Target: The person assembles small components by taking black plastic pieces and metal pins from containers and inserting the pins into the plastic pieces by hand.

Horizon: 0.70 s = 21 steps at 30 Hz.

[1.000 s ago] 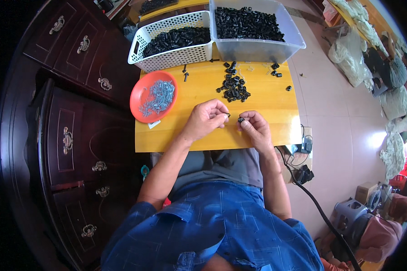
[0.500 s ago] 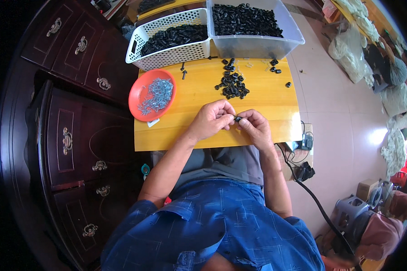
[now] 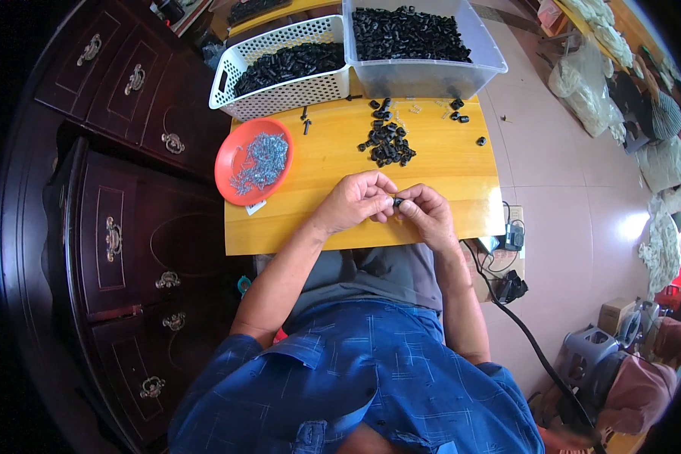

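Note:
My left hand [image 3: 358, 201] and my right hand [image 3: 430, 214] meet above the near part of the yellow wooden table [image 3: 318, 166]. Between the right thumb and fingers is a small black plastic part [image 3: 398, 202]. The left thumb and forefinger are pinched together right against its left end; whatever lies between those tips is too small to make out. Beyond the hands lies a loose pile of similar black parts [image 3: 388, 145]. To the left, a red plate [image 3: 225, 150] holds a heap of small silvery screws [image 3: 265, 160].
At the table's far side stand a white perforated basket [image 3: 291, 92] and a clear plastic bin [image 3: 431, 76], both filled with black parts. Two black pieces [image 3: 306, 125] lie near the plate. Dark wooden drawers [image 3: 121, 227] flank the left; a black cable [image 3: 526, 333] runs down the right.
The black part has turned slightly between my fingers. Both hands stay in nearly the same place, and the view has shifted a little.

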Tool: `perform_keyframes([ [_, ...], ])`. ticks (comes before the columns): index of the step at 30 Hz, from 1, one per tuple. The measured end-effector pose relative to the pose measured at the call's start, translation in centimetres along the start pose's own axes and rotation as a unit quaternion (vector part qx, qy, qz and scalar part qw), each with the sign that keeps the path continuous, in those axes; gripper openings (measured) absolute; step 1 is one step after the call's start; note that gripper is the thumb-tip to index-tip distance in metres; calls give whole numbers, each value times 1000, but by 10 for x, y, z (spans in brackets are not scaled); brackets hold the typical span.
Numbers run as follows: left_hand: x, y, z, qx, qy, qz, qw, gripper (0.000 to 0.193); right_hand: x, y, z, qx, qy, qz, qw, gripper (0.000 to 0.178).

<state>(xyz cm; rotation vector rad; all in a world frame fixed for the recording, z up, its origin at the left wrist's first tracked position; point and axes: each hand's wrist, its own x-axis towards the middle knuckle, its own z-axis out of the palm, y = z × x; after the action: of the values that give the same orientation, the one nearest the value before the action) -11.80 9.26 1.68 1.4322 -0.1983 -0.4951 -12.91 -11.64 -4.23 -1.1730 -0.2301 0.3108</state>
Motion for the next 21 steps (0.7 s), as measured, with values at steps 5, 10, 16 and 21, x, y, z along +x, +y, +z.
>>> perform_keyframes([
  [5,1,-6,-4,3,6,-33,999,12,0,0,0,2,-11,1,1000,11],
  [10,-1,-6,1,42,-1,-17,999,14,0,-2,0,2,-12,7,1000,11],
  [16,-2,10,-3,216,-52,-16,975,24,0,0,-2,-6,-14,10,1000,12],
  [21,-6,13,-1,257,-70,-3,964,25,0,-2,1,-8,-28,6,1000,11],
])
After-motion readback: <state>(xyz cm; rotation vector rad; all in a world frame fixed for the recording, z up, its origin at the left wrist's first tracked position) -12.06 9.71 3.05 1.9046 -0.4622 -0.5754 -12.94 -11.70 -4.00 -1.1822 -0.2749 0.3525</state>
